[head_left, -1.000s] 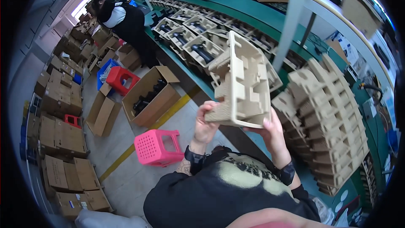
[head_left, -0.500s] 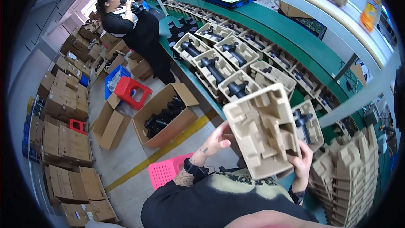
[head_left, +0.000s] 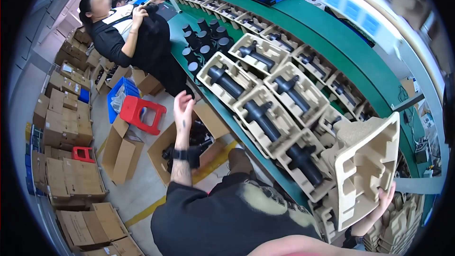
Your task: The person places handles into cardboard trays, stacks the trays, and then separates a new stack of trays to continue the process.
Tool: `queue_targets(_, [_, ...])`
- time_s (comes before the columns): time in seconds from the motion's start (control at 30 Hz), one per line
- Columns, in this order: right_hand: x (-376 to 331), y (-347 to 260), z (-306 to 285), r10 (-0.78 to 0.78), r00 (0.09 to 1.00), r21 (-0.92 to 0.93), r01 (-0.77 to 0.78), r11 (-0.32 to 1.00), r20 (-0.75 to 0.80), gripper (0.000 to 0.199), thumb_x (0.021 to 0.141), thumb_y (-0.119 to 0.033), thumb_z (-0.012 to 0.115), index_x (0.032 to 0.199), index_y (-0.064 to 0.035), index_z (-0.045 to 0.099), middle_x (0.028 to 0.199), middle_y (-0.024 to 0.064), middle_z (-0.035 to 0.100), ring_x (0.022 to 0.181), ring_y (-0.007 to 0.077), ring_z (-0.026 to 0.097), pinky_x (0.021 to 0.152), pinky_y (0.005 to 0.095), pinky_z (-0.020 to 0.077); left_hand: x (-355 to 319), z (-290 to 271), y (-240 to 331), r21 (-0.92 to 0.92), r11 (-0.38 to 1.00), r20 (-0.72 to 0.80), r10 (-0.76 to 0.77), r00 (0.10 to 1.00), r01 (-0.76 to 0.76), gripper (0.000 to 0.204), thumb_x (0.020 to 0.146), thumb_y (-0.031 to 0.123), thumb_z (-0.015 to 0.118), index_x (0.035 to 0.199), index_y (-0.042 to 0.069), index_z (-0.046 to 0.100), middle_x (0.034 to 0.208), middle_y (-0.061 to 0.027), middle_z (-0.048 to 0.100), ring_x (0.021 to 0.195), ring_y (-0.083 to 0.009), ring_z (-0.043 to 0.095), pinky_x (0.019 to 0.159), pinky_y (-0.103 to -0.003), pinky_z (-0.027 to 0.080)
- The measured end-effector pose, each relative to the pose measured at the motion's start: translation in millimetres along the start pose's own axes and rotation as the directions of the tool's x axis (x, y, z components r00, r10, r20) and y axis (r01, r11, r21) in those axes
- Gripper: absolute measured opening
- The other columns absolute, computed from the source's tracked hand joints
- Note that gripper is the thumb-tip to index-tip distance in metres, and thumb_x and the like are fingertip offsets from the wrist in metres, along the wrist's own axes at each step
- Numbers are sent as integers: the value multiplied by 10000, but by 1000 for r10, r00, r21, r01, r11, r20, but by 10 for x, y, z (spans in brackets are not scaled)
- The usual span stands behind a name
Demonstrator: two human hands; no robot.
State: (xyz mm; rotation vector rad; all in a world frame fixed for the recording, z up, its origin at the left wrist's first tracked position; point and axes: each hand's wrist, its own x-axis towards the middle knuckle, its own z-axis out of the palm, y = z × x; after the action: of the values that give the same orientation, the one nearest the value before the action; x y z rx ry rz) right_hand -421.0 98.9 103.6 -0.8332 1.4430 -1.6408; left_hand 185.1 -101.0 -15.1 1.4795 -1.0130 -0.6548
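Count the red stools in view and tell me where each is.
2. One red stool is beside the blue crate, left of the left hand; the other stool is farther left, by the stacked cartons. More may be hidden.

Bright, diffuse light; fisheye bends edges, corners black; power strip [head_left: 356, 13] upper right blurred.
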Motion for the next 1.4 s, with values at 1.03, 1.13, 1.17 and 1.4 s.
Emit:
queue_targets(1.03, [931, 518, 5074, -196, 615, 23, 278, 960, 764, 547, 821, -239, 702, 1311, -66, 533, 1197, 102, 622, 1029, 166, 605, 894, 311, 488, 1241, -79, 23, -874, 33, 481, -78, 873, 484, 505, 919, 465, 567, 1239, 75, 533, 1138, -92, 614, 1047, -200, 591, 970, -359, 457])
queue_targets(1.13, [604, 752, 5321, -413, 459, 51, 618, 785, 787, 671, 773, -218, 756, 1355, -57, 463, 1181, 95, 628, 964, 163, 624, 854, 310, 508, 713, 746, 464, -817, 310, 470, -134, 873, 487, 630, 926, 499, 549, 1415, 133, 394, 1276, -53, 529, 987, -147, 582, 852, -325, 498])
queue_targets(1.17, [664, 794, 5312, -293, 603, -5, 443, 897, 742, 703, 755, -204, 771, 1355, -45, 441, 1173, 101, 621, 997, 172, 614, 884, 332, 496, 692, 821, 510, -772, 379, 539, -35, 842, 510, 598, 935, 414, 568, 1425, 137, 368, 1296, -64, 498, 993, -141, 574, 827, -312, 512])
queue_targets(1.4, [1485, 298, 4850, -420, 822, -113, 493, 862, 385, 685, 704, -138, 801, 1279, -7, 451, 1073, 126, 618, 910, 197, 641, 815, 328, 544, 1161, 584, 738, -419, 886, 685, 164, 710, 199, 608, 908, 110, 617, 1438, 89, 321, 1355, -115, 431, 1133, -189, 523, 919, -355, 488])
